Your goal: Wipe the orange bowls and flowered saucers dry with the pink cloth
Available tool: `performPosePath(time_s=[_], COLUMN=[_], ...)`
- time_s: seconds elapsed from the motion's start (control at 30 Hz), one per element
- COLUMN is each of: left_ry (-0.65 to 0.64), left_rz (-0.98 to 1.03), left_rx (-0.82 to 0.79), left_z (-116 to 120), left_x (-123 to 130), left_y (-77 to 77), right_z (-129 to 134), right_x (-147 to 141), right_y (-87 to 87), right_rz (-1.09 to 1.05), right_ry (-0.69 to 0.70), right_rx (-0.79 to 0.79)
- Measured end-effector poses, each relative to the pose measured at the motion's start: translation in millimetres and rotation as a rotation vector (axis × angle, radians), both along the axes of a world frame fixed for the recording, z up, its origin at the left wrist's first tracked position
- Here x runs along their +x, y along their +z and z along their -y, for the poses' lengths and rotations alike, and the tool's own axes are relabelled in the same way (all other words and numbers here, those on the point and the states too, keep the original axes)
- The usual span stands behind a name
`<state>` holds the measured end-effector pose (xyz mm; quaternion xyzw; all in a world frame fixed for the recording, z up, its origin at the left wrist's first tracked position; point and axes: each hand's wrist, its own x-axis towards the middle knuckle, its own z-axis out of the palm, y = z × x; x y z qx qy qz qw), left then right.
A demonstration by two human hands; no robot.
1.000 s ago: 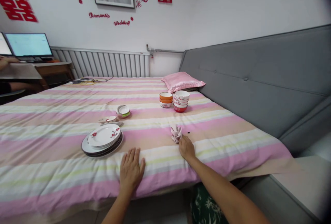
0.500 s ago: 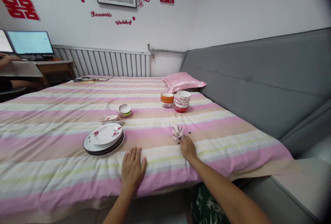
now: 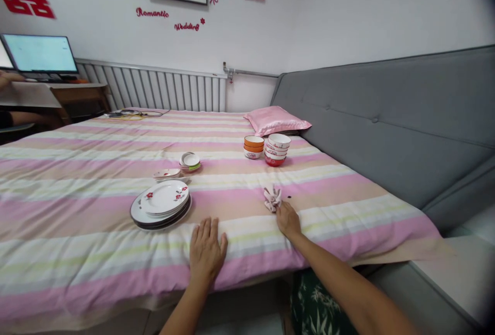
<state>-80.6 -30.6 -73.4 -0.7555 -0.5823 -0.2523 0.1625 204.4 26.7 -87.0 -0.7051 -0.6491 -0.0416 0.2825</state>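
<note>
My left hand (image 3: 208, 251) lies flat on the striped bedspread (image 3: 96, 252), fingers stretched out, to the right of a stack of plates (image 3: 164, 198) with red flowers. My right hand (image 3: 288, 220) is closed around the lower end of a crumpled pale pinkish cloth (image 3: 273, 198), whose folds stick out beyond the fingers. Just past that hand a small dark speck (image 3: 289, 197) lies on the bedspread. Behind the plates are some small flowered dishes (image 3: 167, 173) and a little pile of small saucers (image 3: 190, 160).
Orange and white bowls (image 3: 253, 141) stand stacked beside a taller stack of white and red bowls (image 3: 277, 141). A pink pillow (image 3: 275, 119) lies behind them. The grey headboard (image 3: 386, 118) bounds the right. Cables (image 3: 135, 113) lie at the far left; another person's arm (image 3: 7, 77) shows at a desk.
The view has shifted slightly, so the bed and dishes sit a little differently in the picture. Both hands keep nearly the same places on the bedspread, the right still gripping the cloth.
</note>
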Motion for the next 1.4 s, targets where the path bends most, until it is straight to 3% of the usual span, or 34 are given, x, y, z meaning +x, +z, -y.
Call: performPosePath(time_s=[0.8, 1.4], left_ry=[-0.014, 0.002], left_rz=[0.032, -0.017], left_rx=[-0.010, 0.032], left_z=[-2.4, -2.3], left_x=[-3.0, 0.9], left_y=[-0.9, 0.9], right_z=[-1.7, 0.9], right_x=[-1.2, 1.4], right_y=[-5.3, 4.1], right_rz=[0.000, -0.053], right_ry=[-0.007, -0.009], right_rx=[0.017, 0.020])
